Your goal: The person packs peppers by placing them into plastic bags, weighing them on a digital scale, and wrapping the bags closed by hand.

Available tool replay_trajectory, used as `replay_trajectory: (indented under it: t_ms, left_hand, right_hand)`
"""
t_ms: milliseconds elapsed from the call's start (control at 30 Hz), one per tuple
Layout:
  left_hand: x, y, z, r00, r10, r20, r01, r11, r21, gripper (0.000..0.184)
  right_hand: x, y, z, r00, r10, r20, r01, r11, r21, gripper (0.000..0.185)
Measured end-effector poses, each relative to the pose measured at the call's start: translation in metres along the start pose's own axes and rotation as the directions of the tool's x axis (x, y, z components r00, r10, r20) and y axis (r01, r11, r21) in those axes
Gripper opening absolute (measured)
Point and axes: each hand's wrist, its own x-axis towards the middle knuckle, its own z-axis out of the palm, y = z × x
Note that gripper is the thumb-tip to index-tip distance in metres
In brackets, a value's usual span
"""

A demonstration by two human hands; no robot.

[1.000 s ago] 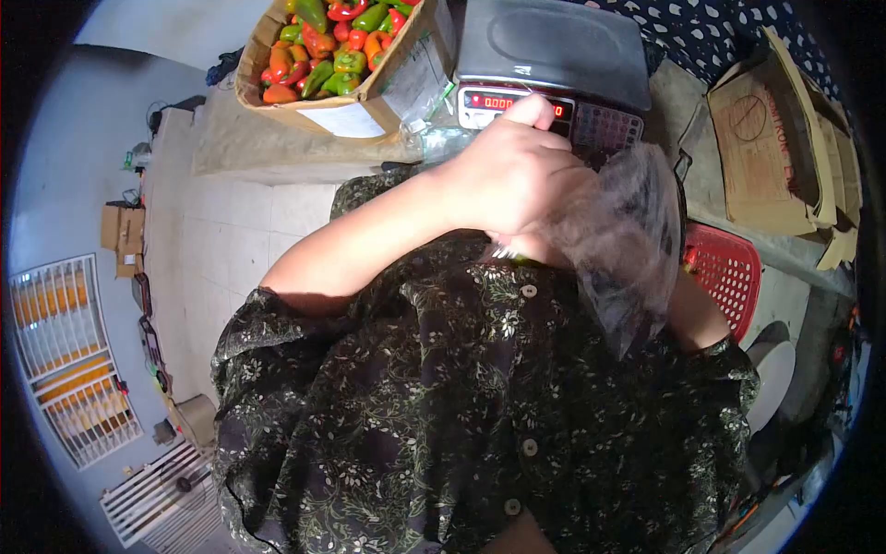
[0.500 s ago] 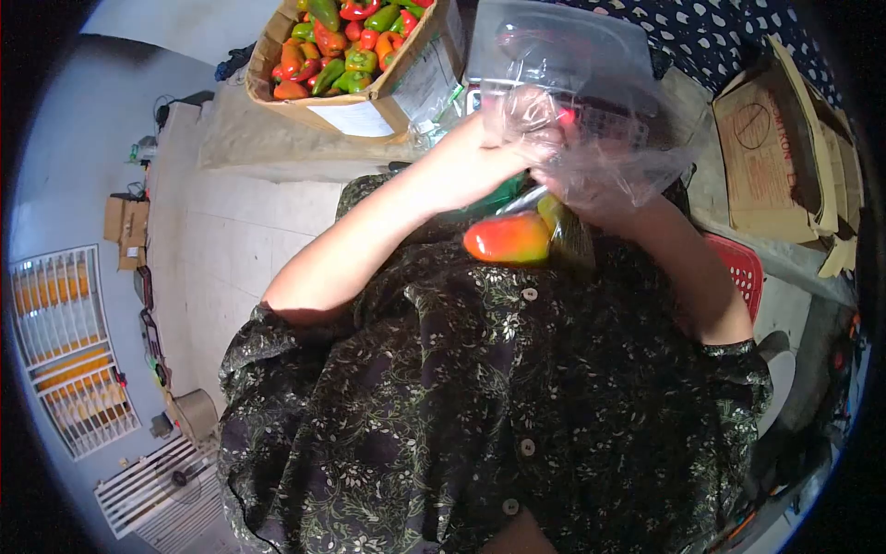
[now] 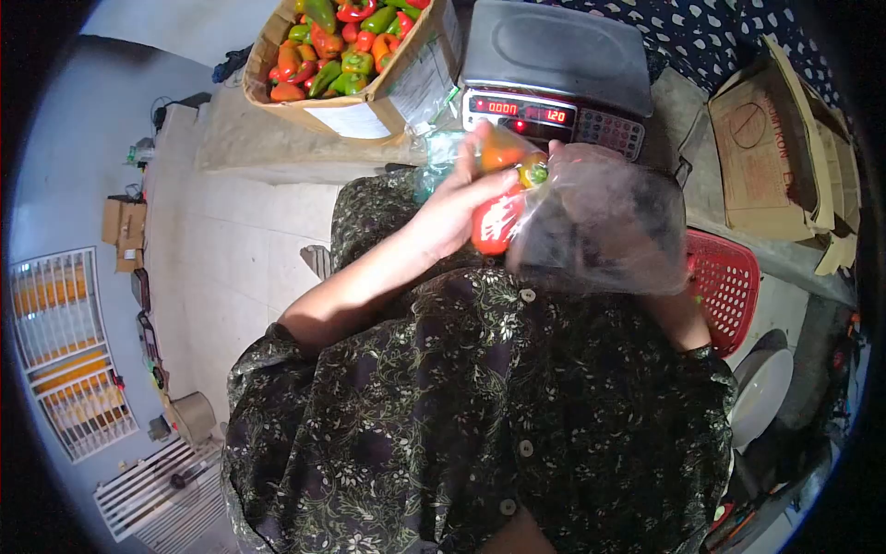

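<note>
Red, orange and yellow-green peppers (image 3: 498,224) are bunched in front of my chest, partly under clear plastic. My left hand (image 3: 452,205) is closed around their left side, thumb across the red one. The clear plastic bag (image 3: 600,240) hangs wide on the right, its film over the upper peppers. Through its hazy film my right hand (image 3: 591,180) shows, closed on the bag, most fingers blurred. Just beyond the hands is a digital scale (image 3: 554,55) with lit red digits and a bare plate.
A cardboard box (image 3: 369,106) full of red and green peppers stands left of the scale. An opened carton (image 3: 761,166) lies at the right, above a red perforated basket (image 3: 729,277) and a white basin (image 3: 761,397). Greenish clear plastic (image 3: 438,157) lies by the ledge.
The bag has dropped from in front of the scale towards my chest and right, uncovering the display. The peppers have moved up and turned, and my left hand now grips them.
</note>
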Motion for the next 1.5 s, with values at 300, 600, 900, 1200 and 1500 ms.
replay_trajectory:
  t_ms: [300, 600, 900, 1200, 1500]
  left_hand:
    - [-0.016, 0.007, -0.021, 0.453, 0.453, 0.768, -0.777, -0.221, 0.589, 0.025]
    - [-0.018, -0.009, -0.009, 0.992, 0.041, 0.116, -0.011, 0.969, -0.246, 0.065]
    - [-0.013, 0.017, -0.003, 0.823, 0.526, 0.214, -0.479, 0.439, 0.76, 0.075]
    - [0.009, 0.044, -0.001, 0.989, 0.021, -0.147, -0.054, 0.973, -0.225, 0.017]
    - [0.049, 0.088, -0.068, 0.913, 0.271, -0.306, -0.342, 0.916, -0.208, 0.032]
  right_hand:
    - [-0.004, 0.017, 0.032, 0.785, 0.618, 0.044, -0.608, 0.755, 0.244, 0.028]
    - [-0.012, 0.016, 0.055, 0.714, 0.69, -0.122, -0.558, 0.665, 0.496, 0.04]
    - [0.024, 0.008, 0.029, 0.746, 0.396, 0.536, -0.656, 0.295, 0.694, 0.037]
    - [0.03, -0.015, 0.034, 0.78, -0.016, 0.625, -0.602, 0.25, 0.758, 0.034]
    - [0.008, -0.014, 0.078, 0.855, 0.077, 0.513, -0.496, -0.171, 0.852, 0.038]
